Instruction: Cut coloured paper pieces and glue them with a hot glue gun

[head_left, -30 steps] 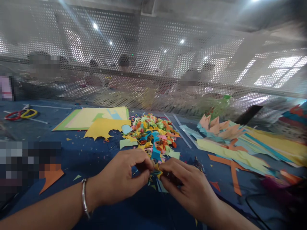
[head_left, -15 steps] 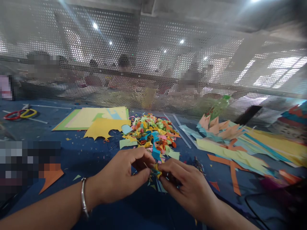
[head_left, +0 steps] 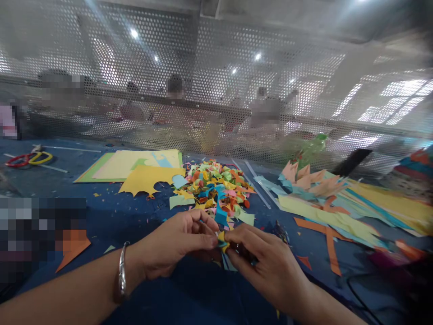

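My left hand [head_left: 176,246] and my right hand [head_left: 267,264] meet at the fingertips low in the middle of the view. Together they pinch a small folded yellow and blue paper piece [head_left: 222,239] just above the blue table [head_left: 111,216]. A metal bangle circles my left wrist. Right behind my fingers lies a heap of small coloured paper pieces [head_left: 214,187]. Much of the held piece is hidden by my fingers.
Yellow and green paper sheets [head_left: 135,164] and a cut yellow sheet [head_left: 149,178] lie at the back left. Scissors with red and yellow handles [head_left: 29,159] rest far left. Long paper offcuts [head_left: 338,203] cover the right side. An orange scrap [head_left: 72,248] lies left. A perforated screen stands behind.
My left hand has turned and lifted slightly, its fingers closing tighter on the small paper piece. My right hand has barely moved.
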`<state>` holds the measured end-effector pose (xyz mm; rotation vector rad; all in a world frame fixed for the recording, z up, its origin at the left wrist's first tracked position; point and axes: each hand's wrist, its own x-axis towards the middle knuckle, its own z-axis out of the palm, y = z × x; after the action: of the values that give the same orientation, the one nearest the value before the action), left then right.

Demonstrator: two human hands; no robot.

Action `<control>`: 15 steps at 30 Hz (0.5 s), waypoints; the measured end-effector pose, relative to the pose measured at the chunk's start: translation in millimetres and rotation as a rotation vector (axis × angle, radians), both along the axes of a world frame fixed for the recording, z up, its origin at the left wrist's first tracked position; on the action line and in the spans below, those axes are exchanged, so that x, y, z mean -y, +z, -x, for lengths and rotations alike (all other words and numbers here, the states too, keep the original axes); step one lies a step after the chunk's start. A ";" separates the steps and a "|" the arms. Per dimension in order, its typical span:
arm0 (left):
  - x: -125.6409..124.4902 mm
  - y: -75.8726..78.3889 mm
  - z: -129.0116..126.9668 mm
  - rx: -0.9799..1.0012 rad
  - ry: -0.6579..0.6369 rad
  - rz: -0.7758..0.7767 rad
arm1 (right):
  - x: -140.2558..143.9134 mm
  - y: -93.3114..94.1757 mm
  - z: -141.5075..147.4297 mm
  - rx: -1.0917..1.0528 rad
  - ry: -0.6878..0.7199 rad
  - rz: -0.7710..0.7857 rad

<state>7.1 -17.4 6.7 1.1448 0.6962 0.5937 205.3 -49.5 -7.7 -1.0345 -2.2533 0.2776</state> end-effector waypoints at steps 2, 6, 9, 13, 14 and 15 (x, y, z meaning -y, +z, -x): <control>0.0 -0.8 0.9 -0.028 0.003 -0.084 | 0.1 -0.2 0.2 0.003 -0.006 -0.010; 2.7 0.5 3.0 -0.200 0.083 -0.510 | 0.1 -1.6 -0.4 0.008 -0.008 -0.071; 6.8 3.6 3.3 -0.341 0.177 -0.842 | 0.1 -2.6 -1.5 0.019 -0.018 -0.083; 8.6 5.0 2.9 -0.355 0.204 -1.037 | -0.2 -2.0 -1.2 0.029 -0.031 -0.086; 8.3 4.7 3.0 -0.358 0.201 -1.050 | -0.4 -1.9 -1.0 0.030 -0.034 -0.083; 7.9 4.2 3.2 -0.362 0.199 -1.059 | -0.7 -1.8 -0.8 0.028 -0.036 -0.078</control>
<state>3.9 -25.2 11.0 2.2192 0.8261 0.9845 206.1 -48.7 -9.5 -1.0430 -2.2498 0.1593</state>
